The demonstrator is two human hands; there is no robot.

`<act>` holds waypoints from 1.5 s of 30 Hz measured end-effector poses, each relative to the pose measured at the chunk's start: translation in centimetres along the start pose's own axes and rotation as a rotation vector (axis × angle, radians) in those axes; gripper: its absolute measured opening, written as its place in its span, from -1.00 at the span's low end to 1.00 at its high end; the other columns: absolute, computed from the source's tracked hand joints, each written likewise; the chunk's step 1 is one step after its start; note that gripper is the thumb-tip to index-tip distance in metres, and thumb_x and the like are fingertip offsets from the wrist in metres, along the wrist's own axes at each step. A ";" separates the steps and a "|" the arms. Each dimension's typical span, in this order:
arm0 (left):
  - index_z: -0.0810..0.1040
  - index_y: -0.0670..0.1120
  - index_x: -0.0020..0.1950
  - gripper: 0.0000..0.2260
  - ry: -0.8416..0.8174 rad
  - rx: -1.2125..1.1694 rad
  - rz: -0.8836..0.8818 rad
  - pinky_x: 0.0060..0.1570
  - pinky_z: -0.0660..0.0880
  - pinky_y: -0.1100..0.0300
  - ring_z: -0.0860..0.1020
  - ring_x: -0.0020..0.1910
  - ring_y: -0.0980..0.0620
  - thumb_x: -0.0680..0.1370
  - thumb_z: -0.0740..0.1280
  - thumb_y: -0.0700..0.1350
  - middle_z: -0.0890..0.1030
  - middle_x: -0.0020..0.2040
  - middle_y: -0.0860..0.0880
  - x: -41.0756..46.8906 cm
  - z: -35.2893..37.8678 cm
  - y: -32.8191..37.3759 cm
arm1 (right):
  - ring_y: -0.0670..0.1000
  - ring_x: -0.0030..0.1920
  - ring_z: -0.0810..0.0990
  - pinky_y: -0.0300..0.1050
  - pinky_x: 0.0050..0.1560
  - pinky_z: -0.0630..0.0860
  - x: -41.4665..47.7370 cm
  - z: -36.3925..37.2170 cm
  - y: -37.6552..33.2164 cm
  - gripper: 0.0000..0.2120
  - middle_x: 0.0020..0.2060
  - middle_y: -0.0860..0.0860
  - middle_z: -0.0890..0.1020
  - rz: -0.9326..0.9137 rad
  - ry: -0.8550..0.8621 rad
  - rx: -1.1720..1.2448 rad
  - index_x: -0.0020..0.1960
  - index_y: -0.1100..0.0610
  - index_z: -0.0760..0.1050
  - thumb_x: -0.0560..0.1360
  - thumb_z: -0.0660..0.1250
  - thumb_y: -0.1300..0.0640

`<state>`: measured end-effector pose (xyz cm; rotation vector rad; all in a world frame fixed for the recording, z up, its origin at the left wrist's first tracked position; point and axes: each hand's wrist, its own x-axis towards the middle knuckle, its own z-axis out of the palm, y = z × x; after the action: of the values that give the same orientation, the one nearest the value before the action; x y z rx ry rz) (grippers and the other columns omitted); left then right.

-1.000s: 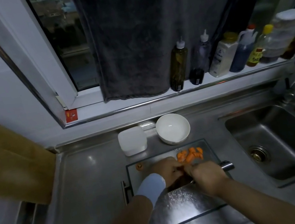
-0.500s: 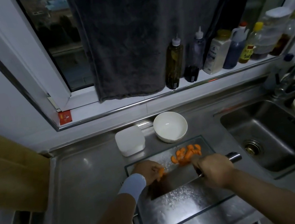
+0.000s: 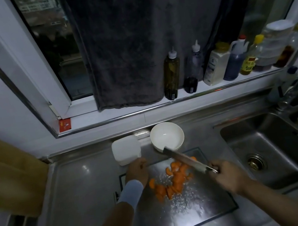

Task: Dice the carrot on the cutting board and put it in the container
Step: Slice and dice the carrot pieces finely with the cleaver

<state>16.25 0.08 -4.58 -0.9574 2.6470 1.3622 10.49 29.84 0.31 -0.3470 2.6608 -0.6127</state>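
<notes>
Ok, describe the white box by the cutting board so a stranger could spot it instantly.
Start at the steel sink on the right, then go left to the cutting board. Just past its far left corner stands the white box. Unlike the round open bowl right of it, it is squarish with a flat closed top.

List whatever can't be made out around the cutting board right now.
Fingertips of the left hand: head view, hidden under the hand's own back; contact with the container unclear.
Handle of the knife: head view, buried in the right hand grip.
Labels on the bottles: head view, too small and dim.
</notes>
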 end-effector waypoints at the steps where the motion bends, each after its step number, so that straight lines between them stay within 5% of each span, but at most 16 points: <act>1: 0.55 0.07 0.15 -0.75 0.003 0.076 0.054 0.17 0.40 0.15 0.49 0.15 -0.05 0.62 0.13 -0.13 0.54 0.21 -0.02 -0.4 0.8 0.4 | 0.06 -0.21 0.61 -0.03 -0.17 0.53 0.0 0.0 0.6 -0.80 -0.34 -0.05 0.60 0.053 0.050 0.062 -0.15 -0.08 0.48 0.43 0.22 -0.18; 6: 0.40 0.16 0.35 -0.65 -0.143 0.463 0.411 0.35 0.28 0.05 0.32 0.36 -0.03 0.56 0.18 0.07 0.39 0.36 0.05 -2.3 7.2 3.4 | 0.18 -0.16 0.59 -0.01 -0.16 0.49 0.1 0.9 2.9 -0.74 -0.31 0.04 0.58 0.268 0.172 0.209 -0.20 0.09 0.39 0.58 0.21 -0.04; 10: 0.06 0.17 0.51 -0.43 -0.279 0.775 0.555 0.44 0.02 -0.09 -0.09 0.51 -0.09 0.53 0.19 0.13 -0.04 0.55 0.04 -2.3 11.6 4.3 | 0.24 0.03 0.60 -0.06 -0.11 0.39 0.6 2.6 3.9 -0.77 -0.07 0.20 0.63 0.320 0.103 0.217 -0.13 0.11 0.41 0.62 0.17 -0.01; 15: -0.13 0.09 0.55 -0.38 -0.335 0.973 0.541 0.42 -0.25 -0.12 -0.33 0.49 -0.11 0.60 0.12 0.16 -0.26 0.55 -0.01 -1.7 12.9 3.6 | 0.23 0.06 0.61 -0.10 -0.11 0.37 0.4 4.3 4.2 -0.80 -0.01 0.22 0.65 0.322 0.038 0.185 -0.03 0.16 0.40 0.64 0.15 0.04; 19: -0.27 0.21 0.51 -0.44 -0.312 0.911 0.464 0.38 -0.14 -0.29 -0.43 0.42 0.08 0.62 -0.02 0.20 -0.42 0.48 0.13 -2.2 12.3 1.9 | 0.17 0.02 0.62 -0.15 -0.14 0.38 0.1 5.0 3.5 -0.82 -0.03 0.15 0.65 0.265 -0.012 0.199 0.05 0.13 0.45 0.64 0.15 0.04; 23: -0.23 0.30 0.48 -0.47 -0.303 0.922 0.411 0.33 0.09 -0.28 -0.22 0.51 0.02 0.52 -0.20 0.25 -0.27 0.53 0.17 -2.1 11.2 -0.7 | 0.06 -0.19 0.55 -0.17 -0.19 0.36 -0.3 5.2 2.1 -0.87 -0.22 0.01 0.57 0.190 -0.069 0.214 -0.05 0.03 0.38 0.64 0.16 0.02; 26: 0.27 0.21 0.45 -0.46 -0.295 0.913 0.435 0.21 0.43 -0.10 0.18 0.43 -0.04 0.47 -0.03 0.18 0.25 0.49 0.06 -2.7 8.8 -1.6 | 0.06 -0.16 0.56 -0.16 -0.17 0.41 -0.6 5.9 0.8 -0.83 -0.19 0.03 0.59 0.161 -0.104 0.165 -0.08 0.01 0.39 0.62 0.15 -0.03; 28: 0.44 0.15 0.35 -0.50 -0.261 0.866 0.478 0.11 0.51 -0.03 0.32 0.33 -0.03 0.43 0.08 0.16 0.39 0.40 0.04 -2.8 7.8 -3.1 | 0.09 -0.02 0.61 -0.17 -0.13 0.39 -1.0 6.6 -0.4 -0.82 -0.07 0.06 0.65 0.141 -0.134 0.134 0.01 0.03 0.44 0.63 0.14 -0.04; 32: 0.32 0.09 0.38 -0.51 -0.233 0.794 0.459 0.14 0.48 -0.10 0.33 0.38 -0.07 0.45 0.13 0.14 0.31 0.45 0.01 -2.6 5.8 -5.4 | 0.11 0.07 0.60 -0.19 -0.10 0.35 -1.8 8.1 -3.3 -0.77 0.03 0.07 0.65 0.121 -0.167 0.164 0.10 0.06 0.47 0.64 0.13 -0.04; 39: 0.19 0.00 0.50 -0.35 -0.170 0.611 0.459 0.44 0.13 -0.05 0.03 0.51 0.05 0.48 0.36 0.08 0.09 0.54 0.05 -2.7 3.0 -7.6 | 0.12 0.07 0.60 -0.10 0.03 0.48 -1.9 10.2 -6.9 -0.76 0.04 0.08 0.65 0.147 -0.172 0.183 0.11 0.04 0.48 0.62 0.14 -0.07; 45: 0.48 0.05 0.27 -0.66 -0.007 0.475 0.548 0.25 0.16 0.19 0.36 0.28 0.02 0.51 0.20 0.05 0.43 0.30 0.06 -3.2 1.9 -7.2 | 0.13 0.01 0.61 -0.12 -0.04 0.45 -1.6 9.4 -7.0 -0.73 -0.03 0.07 0.67 0.211 -0.099 0.184 0.01 0.09 0.54 0.58 0.20 -0.09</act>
<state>22.12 0.02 -10.09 -0.1809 3.1341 0.6861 16.95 20.83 -3.75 -0.0425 2.4807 -0.7441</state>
